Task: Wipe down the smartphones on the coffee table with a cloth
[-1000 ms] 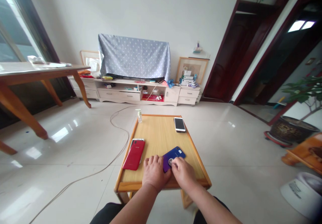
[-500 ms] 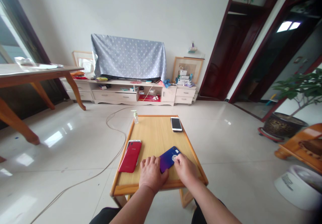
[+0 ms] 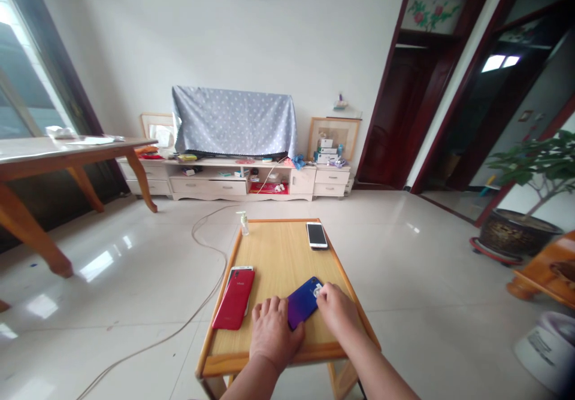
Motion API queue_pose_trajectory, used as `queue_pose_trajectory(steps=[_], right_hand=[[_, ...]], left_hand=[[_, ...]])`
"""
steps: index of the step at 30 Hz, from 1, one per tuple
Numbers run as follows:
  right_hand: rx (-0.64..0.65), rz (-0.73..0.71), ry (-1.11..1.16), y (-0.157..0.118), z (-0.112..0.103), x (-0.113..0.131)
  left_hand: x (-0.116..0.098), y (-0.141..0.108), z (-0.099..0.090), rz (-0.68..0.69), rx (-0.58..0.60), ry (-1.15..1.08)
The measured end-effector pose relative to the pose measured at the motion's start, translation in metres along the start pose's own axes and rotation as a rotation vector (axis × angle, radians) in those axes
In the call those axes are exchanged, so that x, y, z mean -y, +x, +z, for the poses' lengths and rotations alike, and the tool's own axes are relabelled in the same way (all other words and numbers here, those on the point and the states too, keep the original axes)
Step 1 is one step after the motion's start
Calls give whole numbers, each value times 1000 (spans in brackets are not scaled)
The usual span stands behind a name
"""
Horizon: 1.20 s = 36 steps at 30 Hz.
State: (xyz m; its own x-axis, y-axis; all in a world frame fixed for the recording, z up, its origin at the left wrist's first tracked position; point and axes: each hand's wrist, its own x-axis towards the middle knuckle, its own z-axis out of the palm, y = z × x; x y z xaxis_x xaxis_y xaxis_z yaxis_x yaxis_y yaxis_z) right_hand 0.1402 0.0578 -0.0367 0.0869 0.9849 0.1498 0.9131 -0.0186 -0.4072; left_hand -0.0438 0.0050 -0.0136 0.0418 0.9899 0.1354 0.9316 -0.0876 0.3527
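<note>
A blue-purple smartphone [image 3: 304,304] lies back-up and slanted on the small wooden table [image 3: 278,256]. My left hand [image 3: 273,331] braces its lower left end, with the thumb at the bottom edge and the fingers resting along the side. My right hand [image 3: 336,311] is closed in a pinch at the phone's upper right, at a small round whitish piece [image 3: 317,291] on its back. What that piece is cannot be made out, as the fingers partly cover it. Left of my left hand, a red smartphone [image 3: 234,299] lies on top of a white one [image 3: 246,269].
A white-framed phone [image 3: 317,235] lies at the table's far right, on something dark. By the far left corner stands a small pump bottle [image 3: 244,223]. A cable [image 3: 193,316] runs over the floor at left. Beyond is a low TV cabinet [image 3: 209,188].
The view has tilted up, so everything sits lower in the picture. My right hand still pinches at the round piece, its fingers slightly shifted. My left hand stays against the phone.
</note>
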Motion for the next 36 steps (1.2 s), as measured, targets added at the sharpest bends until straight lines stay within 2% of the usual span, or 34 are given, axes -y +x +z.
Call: queue_pose_trajectory(steps=[3,6,12,16,20,24,27,31,34,36], right_hand=[[-1,70,0,26,-9,-8],[29,81,-2,41,-9,-8],[102,128,9,57,-2,0],[193,167,79,68,-6,-1],[211,164,143,74,-12,-8],[172,145,327,71,-10,-8],[122,113,632,65,-5,-1],[100,103,1043,63,-6,6],[72,185,1223,65,-15,5],[94,193,1336,66,-24,4]], left_hand=[[-1,-2,-2,4,-18,-11],[-2,-2,-1,1,-22,-21],[-1,2,6,-15,12,-42],[-3,7,5,-36,69,-43],[-8,11,1,-71,149,-19],[-10,15,0,-104,194,-1],[-4,18,3,-128,205,-26],[7,21,16,-138,107,-117],[11,22,21,-113,-61,-309],[8,23,17,-133,-171,-507]])
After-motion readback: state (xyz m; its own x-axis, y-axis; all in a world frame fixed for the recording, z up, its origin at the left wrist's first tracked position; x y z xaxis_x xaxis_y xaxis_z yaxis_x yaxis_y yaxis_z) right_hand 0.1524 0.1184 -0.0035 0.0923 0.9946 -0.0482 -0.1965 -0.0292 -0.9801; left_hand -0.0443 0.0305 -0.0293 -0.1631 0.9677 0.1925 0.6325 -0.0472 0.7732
